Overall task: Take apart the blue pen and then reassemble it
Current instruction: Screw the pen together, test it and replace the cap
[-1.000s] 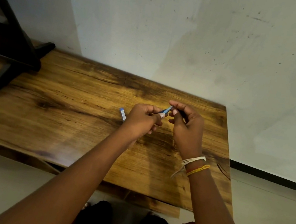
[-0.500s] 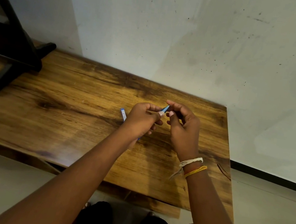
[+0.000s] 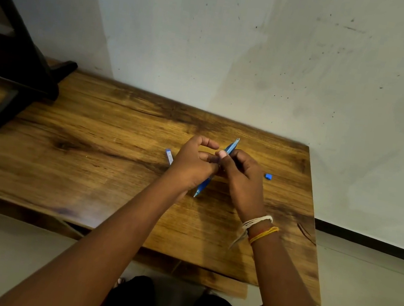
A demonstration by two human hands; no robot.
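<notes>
Between both hands, blue pen (image 3: 230, 148) now runs diagonally, tip near left wrist. Left hand (image 3: 191, 164) and right hand (image 3: 241, 174) both grip it. Small blue piece (image 3: 268, 176), newly visible right of right hand: disassembly likely progressing. Cap (image 3: 169, 155) beside left hand.

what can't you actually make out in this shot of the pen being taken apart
- Middle of the blue plastic pen barrel, head view: covered by the left hand and right hand.
- Small blue piece on the wooden table: too small to identify.
- White-and-blue part: lower end hidden behind the left hand.
- Whether the refill is inside: hidden.
</notes>
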